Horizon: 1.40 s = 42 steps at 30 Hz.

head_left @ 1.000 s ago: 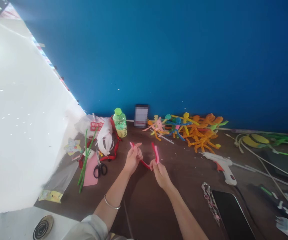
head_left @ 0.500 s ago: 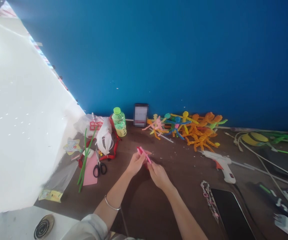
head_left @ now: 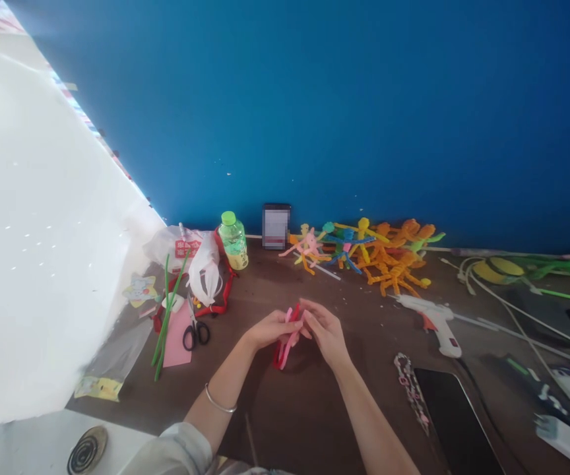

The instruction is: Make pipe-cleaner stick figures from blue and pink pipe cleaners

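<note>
Several folded pink and red pipe cleaners [head_left: 286, 355] are bunched between my two hands above the dark tabletop. My left hand [head_left: 271, 330] pinches the bunch around its middle, with the lower ends sticking out below the fingers. At the upper end, my right hand [head_left: 328, 335] has its thumb and fingers closed on the tips, partly hiding them. To the left lie black-handled scissors [head_left: 196, 335], a pink sheet [head_left: 178, 340] and long green pipe cleaners [head_left: 165, 330].
A green-capped bottle [head_left: 233, 243], a white plastic bag [head_left: 204, 267] and a small screen [head_left: 276, 227] stand at the back. Pipe-cleaner figures [head_left: 396, 264] pile up by the wall. On the right are a glue gun [head_left: 433, 322], a phone [head_left: 456, 422], a bead strap [head_left: 411, 392] and cables.
The bunch has turned more upright, and its lower ends now hang below my left hand. My right hand has moved up from the lower end to the upper tips.
</note>
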Each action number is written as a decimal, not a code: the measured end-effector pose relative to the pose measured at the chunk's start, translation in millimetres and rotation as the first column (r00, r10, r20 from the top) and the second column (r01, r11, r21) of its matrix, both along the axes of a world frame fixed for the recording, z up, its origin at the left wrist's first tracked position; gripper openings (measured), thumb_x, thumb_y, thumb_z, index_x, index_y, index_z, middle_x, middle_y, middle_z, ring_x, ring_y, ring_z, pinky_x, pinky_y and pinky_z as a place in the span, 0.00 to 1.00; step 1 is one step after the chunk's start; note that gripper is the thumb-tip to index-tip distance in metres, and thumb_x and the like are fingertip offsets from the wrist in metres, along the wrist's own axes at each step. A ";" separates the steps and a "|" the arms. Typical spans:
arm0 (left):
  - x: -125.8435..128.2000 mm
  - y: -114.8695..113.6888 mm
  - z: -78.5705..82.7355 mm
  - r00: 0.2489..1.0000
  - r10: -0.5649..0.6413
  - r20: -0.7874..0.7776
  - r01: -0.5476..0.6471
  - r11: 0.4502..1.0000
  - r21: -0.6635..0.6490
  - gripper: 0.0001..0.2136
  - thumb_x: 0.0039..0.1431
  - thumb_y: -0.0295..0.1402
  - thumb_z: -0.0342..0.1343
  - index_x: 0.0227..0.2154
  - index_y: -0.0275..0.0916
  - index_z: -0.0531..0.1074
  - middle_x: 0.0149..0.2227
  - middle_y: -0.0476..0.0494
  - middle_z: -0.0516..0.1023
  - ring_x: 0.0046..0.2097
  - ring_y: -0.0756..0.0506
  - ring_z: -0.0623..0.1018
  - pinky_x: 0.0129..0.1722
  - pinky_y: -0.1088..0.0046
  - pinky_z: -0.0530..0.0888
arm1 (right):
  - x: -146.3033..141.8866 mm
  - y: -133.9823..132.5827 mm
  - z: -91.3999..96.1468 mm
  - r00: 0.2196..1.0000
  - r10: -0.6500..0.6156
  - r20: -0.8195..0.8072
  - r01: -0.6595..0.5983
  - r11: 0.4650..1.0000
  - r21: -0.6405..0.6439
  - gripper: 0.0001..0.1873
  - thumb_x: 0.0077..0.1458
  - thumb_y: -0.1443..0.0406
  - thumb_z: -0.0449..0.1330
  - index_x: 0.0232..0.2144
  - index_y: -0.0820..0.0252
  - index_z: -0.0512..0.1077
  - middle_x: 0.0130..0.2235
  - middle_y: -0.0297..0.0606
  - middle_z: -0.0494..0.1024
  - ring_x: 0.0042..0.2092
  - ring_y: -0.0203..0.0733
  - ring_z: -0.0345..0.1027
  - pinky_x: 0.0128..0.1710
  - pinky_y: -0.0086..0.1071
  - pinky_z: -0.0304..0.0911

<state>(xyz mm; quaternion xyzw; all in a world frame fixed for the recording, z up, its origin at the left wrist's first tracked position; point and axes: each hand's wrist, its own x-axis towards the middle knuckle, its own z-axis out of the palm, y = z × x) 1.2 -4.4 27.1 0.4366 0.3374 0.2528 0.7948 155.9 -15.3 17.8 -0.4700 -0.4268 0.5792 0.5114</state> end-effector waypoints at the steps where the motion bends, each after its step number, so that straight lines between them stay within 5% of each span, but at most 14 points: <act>1: -0.8 0.0 1.5 0.999 -0.033 -0.009 0.033 0.999 -0.005 0.20 0.49 0.46 0.54 0.31 0.29 0.75 0.18 0.46 0.69 0.20 0.54 0.66 0.21 0.78 0.57 | 0.8 0.1 -1.6 1.000 0.013 -0.010 -0.013 1.000 -0.018 0.17 0.44 0.58 0.63 0.38 0.60 0.73 0.33 0.39 0.76 0.30 0.37 0.68 0.28 0.30 0.64; 6: -3.8 1.3 3.7 0.988 -0.155 0.007 0.155 0.987 -0.044 0.21 0.50 0.46 0.53 0.31 0.28 0.75 0.20 0.40 0.73 0.18 0.55 0.62 0.19 0.78 0.54 | 4.0 -0.3 -6.9 0.996 0.085 -0.008 -0.085 0.995 -0.058 0.20 0.43 0.58 0.63 0.39 0.62 0.73 0.24 0.35 0.72 0.23 0.33 0.63 0.20 0.27 0.61; 12: -7.0 3.9 -2.1 0.966 -0.253 0.052 0.257 0.959 -0.117 0.19 0.51 0.43 0.53 0.25 0.26 0.75 0.19 0.36 0.73 0.15 0.57 0.57 0.16 0.76 0.48 | 3.7 0.5 -5.8 0.991 0.125 0.041 -0.124 0.992 -0.030 0.14 0.43 0.59 0.64 0.32 0.61 0.75 0.27 0.36 0.73 0.25 0.32 0.62 0.24 0.27 0.63; 23: -5.8 1.5 -1.9 0.962 -0.233 0.140 0.260 0.938 -0.228 0.22 0.54 0.47 0.48 0.25 0.29 0.71 0.21 0.36 0.74 0.15 0.56 0.59 0.15 0.79 0.50 | 4.4 1.7 -5.2 0.992 0.115 0.047 -0.115 0.993 0.011 0.11 0.43 0.59 0.63 0.25 0.61 0.72 0.28 0.37 0.74 0.28 0.35 0.65 0.28 0.29 0.63; 33: -4.8 1.6 -4.0 0.940 -0.293 0.176 0.334 0.896 -0.294 0.21 0.50 0.49 0.52 0.22 0.30 0.68 0.16 0.41 0.70 0.14 0.57 0.56 0.14 0.80 0.48 | 3.2 0.4 -0.8 0.979 0.190 -0.077 -0.196 0.977 -0.086 0.11 0.40 0.61 0.66 0.28 0.61 0.74 0.25 0.33 0.73 0.23 0.32 0.62 0.25 0.28 0.60; 42: -5.1 1.5 -5.7 0.957 -0.255 0.136 0.285 0.907 -0.310 0.25 0.53 0.51 0.46 0.26 0.30 0.71 0.23 0.35 0.74 0.19 0.51 0.68 0.16 0.79 0.58 | 3.0 1.1 3.2 0.976 0.204 -0.070 -0.209 0.976 -0.068 0.09 0.44 0.61 0.63 0.25 0.60 0.70 0.23 0.32 0.72 0.24 0.32 0.62 0.25 0.27 0.60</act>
